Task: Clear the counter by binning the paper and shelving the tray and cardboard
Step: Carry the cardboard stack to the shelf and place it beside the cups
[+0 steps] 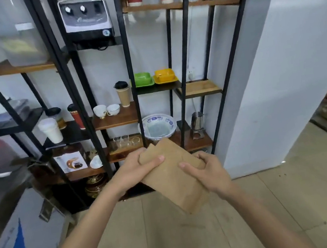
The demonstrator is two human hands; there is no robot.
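The left hand (137, 170) and the right hand (208, 172) each have their grip clamped on the cardboard (173, 174), held before the shelf (120, 117). Shelving it remains; tray and paper are unseen.

Layout, head view. The cardboard (172, 174) is held between the left hand (135, 170), at its left edge, and the right hand (210, 171), at its right edge, above the floor (173, 237) and in front of the shelving unit (128, 66). On the shelves behind: a blender base (86, 17) at upper left; two square dishes (154, 77) side by side at mid-height; a lidded cup (123, 93) to their left; two teacups (106, 110) left of that cup; a patterned bowl (157, 125) directly behind the cardboard; a metal jug (197, 122) to the bowl's right. A wall (275, 67) stands right of the unit.
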